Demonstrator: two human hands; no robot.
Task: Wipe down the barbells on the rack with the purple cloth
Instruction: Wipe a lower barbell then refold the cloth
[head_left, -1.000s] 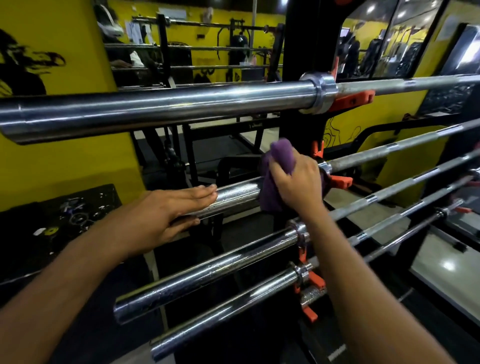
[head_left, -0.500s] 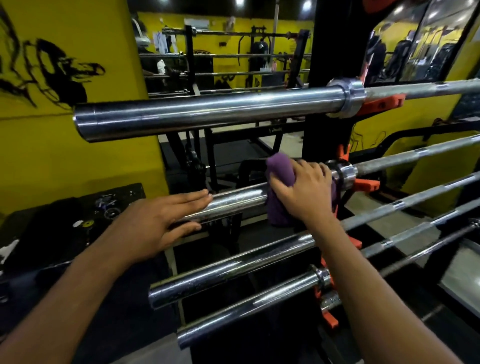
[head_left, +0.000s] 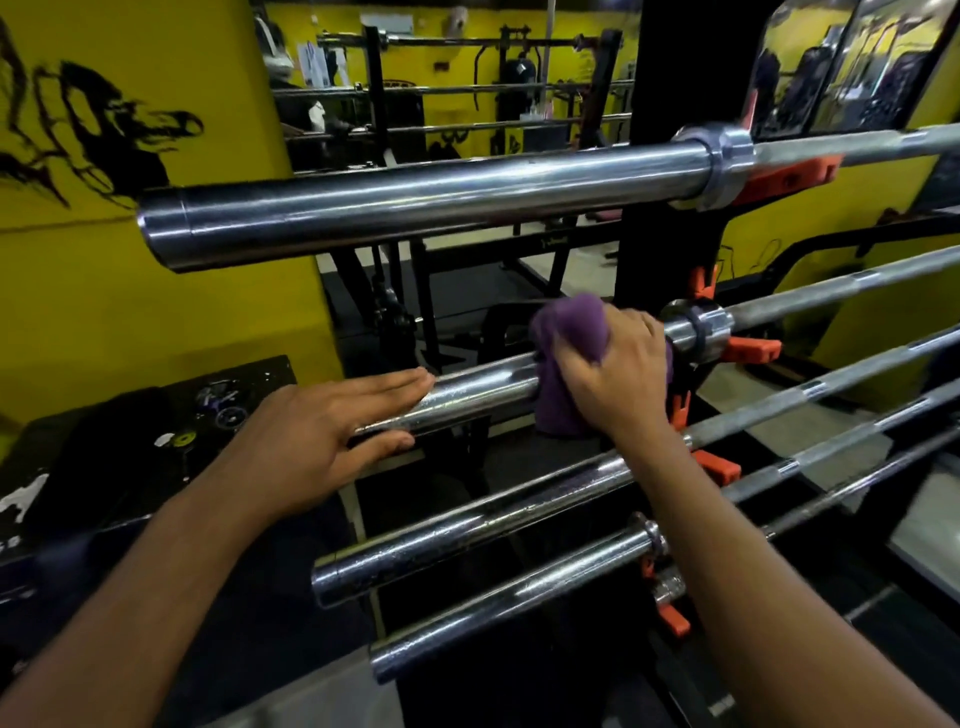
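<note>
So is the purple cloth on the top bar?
No, the right hand holds the purple cloth around the second bar down.

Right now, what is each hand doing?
Left hand: open, fingers flat on the barbell sleeve.
Right hand: gripping the purple cloth around that sleeve.

A gym, weights area. Chrome barbells (head_left: 426, 208) lie stacked horiz. on a black rack (head_left: 670, 67) w/ orange holders (head_left: 750, 351); more bars and black machine frames (head_left: 519, 78) show behind, prob. partly in a mirror. Yellow walls (head_left: 156, 312) w/ black painted artwork (head_left: 88, 135), dark rubber floor (head_left: 467, 291).
</note>
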